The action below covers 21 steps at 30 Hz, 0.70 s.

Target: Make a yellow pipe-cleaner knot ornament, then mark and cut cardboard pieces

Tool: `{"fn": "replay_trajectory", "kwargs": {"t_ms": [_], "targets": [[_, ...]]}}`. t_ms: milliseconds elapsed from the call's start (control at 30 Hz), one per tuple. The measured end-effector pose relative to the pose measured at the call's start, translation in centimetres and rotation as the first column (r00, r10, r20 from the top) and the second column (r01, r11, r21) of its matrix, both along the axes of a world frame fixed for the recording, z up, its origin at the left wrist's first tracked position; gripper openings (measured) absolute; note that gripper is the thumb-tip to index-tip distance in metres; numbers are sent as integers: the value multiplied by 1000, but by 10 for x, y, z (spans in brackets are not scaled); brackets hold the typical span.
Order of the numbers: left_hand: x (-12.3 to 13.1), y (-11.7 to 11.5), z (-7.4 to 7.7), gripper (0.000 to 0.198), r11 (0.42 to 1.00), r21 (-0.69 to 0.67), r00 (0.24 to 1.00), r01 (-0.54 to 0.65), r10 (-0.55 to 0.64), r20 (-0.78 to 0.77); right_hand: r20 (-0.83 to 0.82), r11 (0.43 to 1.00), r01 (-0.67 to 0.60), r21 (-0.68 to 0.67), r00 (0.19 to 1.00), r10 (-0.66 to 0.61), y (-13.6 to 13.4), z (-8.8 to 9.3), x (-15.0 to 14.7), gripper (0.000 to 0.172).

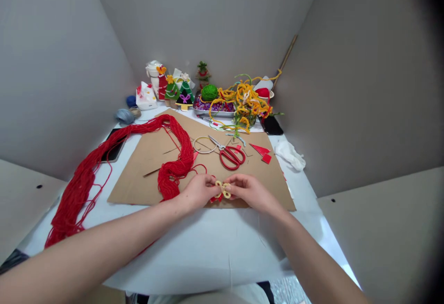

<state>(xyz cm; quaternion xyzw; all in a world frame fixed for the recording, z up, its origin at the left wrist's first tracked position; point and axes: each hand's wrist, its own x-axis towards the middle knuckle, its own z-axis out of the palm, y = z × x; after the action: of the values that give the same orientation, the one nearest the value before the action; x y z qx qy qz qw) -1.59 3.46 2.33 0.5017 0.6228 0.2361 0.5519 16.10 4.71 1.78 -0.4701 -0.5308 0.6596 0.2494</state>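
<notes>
fingers [238, 179] of the left hand [198, 190] and right hand [255, 194] pinch a yellow looped piece [223, 189] near red-handled scissors [222, 147].

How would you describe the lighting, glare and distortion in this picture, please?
In the head view, light is fairly even, with glare on the white table at right; a dark, soft-edged border covers the far right; wide-angle distortion seems to splay the walls; the yellow loops between left hand and right hand show little detail.

Bare hands [199, 190], forearms [118, 234]; pale clothing [208, 295]
</notes>
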Motion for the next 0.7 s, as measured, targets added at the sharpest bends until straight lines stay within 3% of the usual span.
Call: {"fn": "replay_trajectory", "kwargs": {"t_ms": [100, 267, 533, 700], "targets": [[-5, -5, 7, 20, 992, 64, 979, -106, 93, 181, -78, 994, 67, 82, 995, -60, -2, 10, 0, 33], [-3, -9, 6, 24, 945, 79, 870, -317, 257, 421, -14, 956, 107, 272, 994, -107, -4, 23, -8, 31], [10, -19, -6, 25, 911, 124, 831, -394, 295, 473, 108, 891, 147, 429, 971, -212, -6, 22, -24, 18], [14, -21, -12, 25, 898, 104, 798, -427, 321, 510, 165, 869, 169, 464, 948, -273, -5, 19, -26, 20]]}}
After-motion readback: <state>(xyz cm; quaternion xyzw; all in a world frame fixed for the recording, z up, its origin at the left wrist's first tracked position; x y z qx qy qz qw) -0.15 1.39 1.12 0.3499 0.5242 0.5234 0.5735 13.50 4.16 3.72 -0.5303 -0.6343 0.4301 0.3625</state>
